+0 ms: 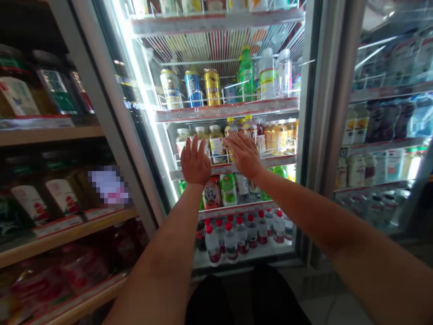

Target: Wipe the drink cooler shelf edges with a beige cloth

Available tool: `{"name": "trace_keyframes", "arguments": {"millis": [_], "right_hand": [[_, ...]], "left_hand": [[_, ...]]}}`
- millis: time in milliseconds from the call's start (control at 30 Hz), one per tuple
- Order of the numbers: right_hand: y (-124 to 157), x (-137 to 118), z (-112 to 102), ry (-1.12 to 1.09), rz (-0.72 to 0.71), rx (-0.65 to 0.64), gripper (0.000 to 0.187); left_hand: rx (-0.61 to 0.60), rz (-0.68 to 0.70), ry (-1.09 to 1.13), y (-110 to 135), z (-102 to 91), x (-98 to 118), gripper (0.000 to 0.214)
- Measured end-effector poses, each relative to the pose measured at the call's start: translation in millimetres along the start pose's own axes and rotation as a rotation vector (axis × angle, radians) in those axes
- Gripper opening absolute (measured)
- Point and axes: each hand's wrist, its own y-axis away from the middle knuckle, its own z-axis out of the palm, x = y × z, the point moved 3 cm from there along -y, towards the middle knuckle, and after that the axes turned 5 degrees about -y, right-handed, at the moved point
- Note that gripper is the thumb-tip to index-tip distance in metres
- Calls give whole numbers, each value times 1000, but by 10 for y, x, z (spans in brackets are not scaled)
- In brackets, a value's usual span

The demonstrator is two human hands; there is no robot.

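Both of my arms reach forward into the lit drinks fridge. My left hand (195, 163) is raised with its fingers stretched out, in front of the pale-labelled bottles (216, 143) on the middle shelf. My right hand (244, 154) has its fingers extended toward the left, before the yellow-capped bottles (250, 126) on that same shelf. Neither hand holds anything; whether either touches a bottle or the wire rack I cannot tell. Just below the hands stand a green carton (228, 188) and a dark red pack (212, 194).
Red-capped water bottles (231, 241) fill the bottom shelf. Above the hands are a gold can (212, 86), a blue can (193, 88) and a green bottle (246, 72). Wooden shelves (50, 136) with bottles stand left. A metal door frame (326, 117) borders the right side.
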Motion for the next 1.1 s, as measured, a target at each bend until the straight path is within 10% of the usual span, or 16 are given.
{"name": "trace_keyframes", "arguments": {"millis": [633,800,1100], "right_hand": [[251,223,-196,36,-175,-123,43],[151,364,-260,48,46,14,46],[256,460,-326,44,36,-9,44]], "left_hand": [[6,9,-12,9,11,-6,53],[5,-7,-5,8,15,-11,54],[-13,-1,8,15,32,-24,55]]}}
